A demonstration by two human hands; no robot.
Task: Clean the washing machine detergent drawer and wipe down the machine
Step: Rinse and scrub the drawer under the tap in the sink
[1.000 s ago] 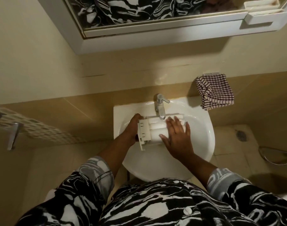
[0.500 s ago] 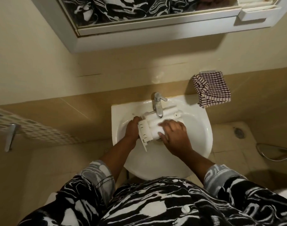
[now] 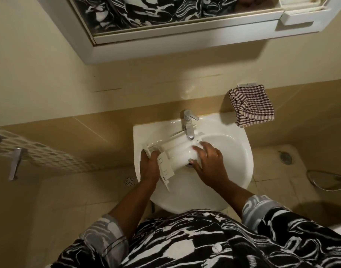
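The drawer lies in the sink under the tap, tilted further than a second ago; the left hand grips its front panel, the right hand, flat before, now curls round its body, so scrubbing seems underway

Head camera looks steeply down, close above the sink

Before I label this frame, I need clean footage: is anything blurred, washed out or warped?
Head view throughout: the right hand looks slightly motion-smeared; the drawer and sink lose detail to bright glare; the mirror frame throws a broad shadow on the wall; straight edges bow from the wide lens.
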